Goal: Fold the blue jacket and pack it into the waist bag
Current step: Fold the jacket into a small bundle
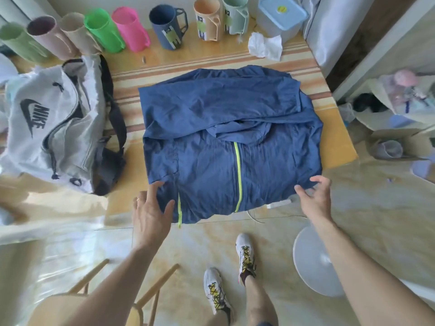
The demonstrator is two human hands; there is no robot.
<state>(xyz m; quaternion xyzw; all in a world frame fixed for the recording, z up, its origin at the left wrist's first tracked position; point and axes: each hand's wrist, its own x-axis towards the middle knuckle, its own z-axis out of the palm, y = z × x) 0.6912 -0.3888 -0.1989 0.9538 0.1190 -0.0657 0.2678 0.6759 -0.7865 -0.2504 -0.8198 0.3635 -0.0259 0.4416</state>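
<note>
The left hand (150, 208) lies palm-down with fingers spread, its fingertips resting on the near left corner of the blue jacket (226, 142); nothing is clamped in it. The right hand (314, 195) is at the near right corner, fingers loosely curled and parted, thumb and forefinger at the fabric edge; whether they actually pinch the cloth cannot be told. The jacket lies flat on the striped table (235, 64), folded into a rough square, sleeves tucked across the upper half, with a yellow-green zipper (238, 177) running toward the near hem and a second short zipper (179, 212) near the left hand. Its near edge overhangs the table front. The grey waist bag (47, 128), printed with a dark logo, lies on the table to the left of the jacket, apart from it, its zipper open and black strap (113, 107) lying between bag and jacket. Along the far table edge stand a row of cups (101, 34), a lidded plastic box (281, 16) and a crumpled tissue (266, 47).
</note>
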